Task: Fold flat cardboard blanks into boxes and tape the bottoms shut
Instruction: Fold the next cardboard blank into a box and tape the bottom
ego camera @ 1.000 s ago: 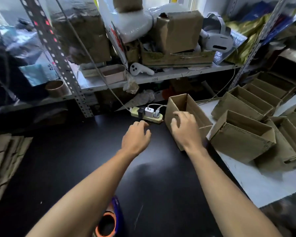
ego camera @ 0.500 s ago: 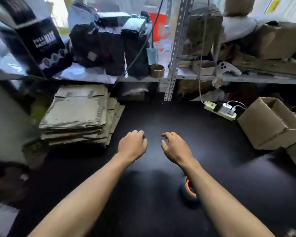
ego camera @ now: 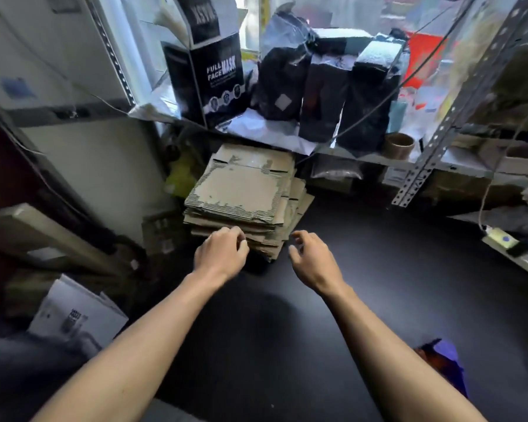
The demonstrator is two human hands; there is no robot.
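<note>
Both hands reach toward a stack of flat cardboard blanks (ego camera: 241,190) on a dark table (ego camera: 378,269), left hand (ego camera: 221,254) at its near edge, right hand (ego camera: 313,257) just beside it, fingers loosely curled and empty; fetching the next blank seems underway, needing a grip on the top sheet.

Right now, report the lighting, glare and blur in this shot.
Head view: window backlight blows out behind the mask box; left hand and right hand are slightly motion-blurred; a shadow pools on the black table; wide-angle bend tilts the shelf post.
</note>
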